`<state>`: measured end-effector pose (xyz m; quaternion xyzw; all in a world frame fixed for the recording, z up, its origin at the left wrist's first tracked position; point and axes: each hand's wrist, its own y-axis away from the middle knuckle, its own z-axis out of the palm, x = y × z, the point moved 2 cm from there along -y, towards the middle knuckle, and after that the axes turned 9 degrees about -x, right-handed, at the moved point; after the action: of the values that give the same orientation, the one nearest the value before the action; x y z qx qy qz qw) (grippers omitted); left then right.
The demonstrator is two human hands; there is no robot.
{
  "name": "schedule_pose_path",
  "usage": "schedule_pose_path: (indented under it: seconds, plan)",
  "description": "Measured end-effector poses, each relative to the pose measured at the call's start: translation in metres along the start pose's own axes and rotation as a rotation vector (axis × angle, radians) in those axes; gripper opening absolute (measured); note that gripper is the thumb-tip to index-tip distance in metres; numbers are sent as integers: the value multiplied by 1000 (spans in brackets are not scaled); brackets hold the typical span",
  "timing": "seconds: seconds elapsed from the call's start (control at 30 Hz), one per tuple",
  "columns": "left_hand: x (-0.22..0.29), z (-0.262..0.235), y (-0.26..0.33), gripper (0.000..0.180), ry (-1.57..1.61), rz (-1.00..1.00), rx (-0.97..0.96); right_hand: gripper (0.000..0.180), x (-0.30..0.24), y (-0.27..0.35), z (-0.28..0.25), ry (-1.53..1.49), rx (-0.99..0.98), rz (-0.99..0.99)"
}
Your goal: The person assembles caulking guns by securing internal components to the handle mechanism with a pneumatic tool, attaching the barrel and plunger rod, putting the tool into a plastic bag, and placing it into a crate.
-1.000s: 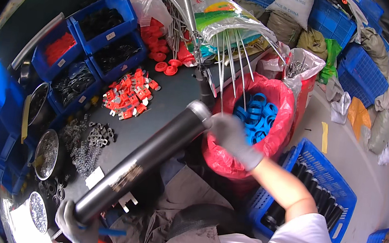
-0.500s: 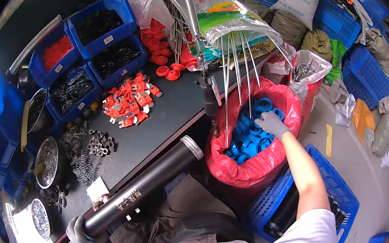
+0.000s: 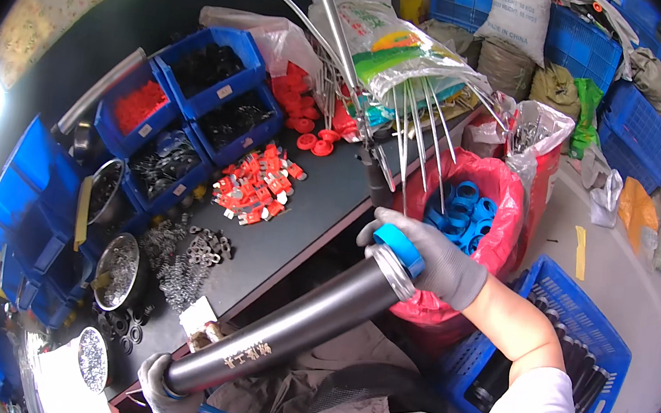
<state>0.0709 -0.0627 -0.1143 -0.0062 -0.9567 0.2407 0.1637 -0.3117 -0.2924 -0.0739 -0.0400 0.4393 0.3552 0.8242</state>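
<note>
A long black tube (image 3: 282, 329) slants across my lap, its threaded silver end at the upper right. My left hand (image 3: 165, 394), in a grey glove, is closed round its lower end. My right hand (image 3: 444, 258), gloved too, grips a blue ring-shaped cap (image 3: 401, 247) right at the threaded end; whether the cap is on the thread I cannot tell. Below and behind that hand stands a red woven sack (image 3: 498, 256) with many blue caps (image 3: 462, 210) inside. A blue strip and red pieces show beside my left hand, partly hidden.
The dark bench (image 3: 303, 228) carries blue bins (image 3: 230, 83) of small parts, a pile of red-and-white clips (image 3: 254, 189), springs (image 3: 178, 270) and metal bowls (image 3: 116, 273). Thin metal rods (image 3: 423, 127) jut from a plastic bag over the sack. A blue crate (image 3: 605, 356) of black tubes stands at right.
My right hand has come out of the red sack with a blue cap and moved to the tube's threaded end. The tube has shifted right and lies flatter.
</note>
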Motion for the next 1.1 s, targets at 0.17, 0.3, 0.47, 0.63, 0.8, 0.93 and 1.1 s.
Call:
schedule_pose_path:
  seconds: [0.17, 0.3, 0.47, 0.63, 0.8, 0.93, 1.1]
  plan:
    - [12, -15, 4, 63, -34, -10, 20, 59, -15, 22, 23, 322, -301, -112]
    - [14, -24, 9, 62, -42, -4, 13, 62, -14, 45, 43, 429, -333, -313]
    - [5, -28, 6, 62, 214, -100, -249, 50, -30, 71, 52, 1385, -276, -1071]
    - [7, -43, -3, 60, 483, -330, -669, 44, -38, 90, 61, 1551, -792, -1427]
    - [18, -50, -10, 63, 486, -339, -722, 45, -28, 80, 39, 1439, -860, -1606]
    - [41, -51, -18, 62, -126, 0, -86, 27, -10, 31, 9, 1177, -169, -818]
    - [43, -72, -19, 65, -123, 12, -100, 41, -14, 50, 23, 1111, -161, -798]
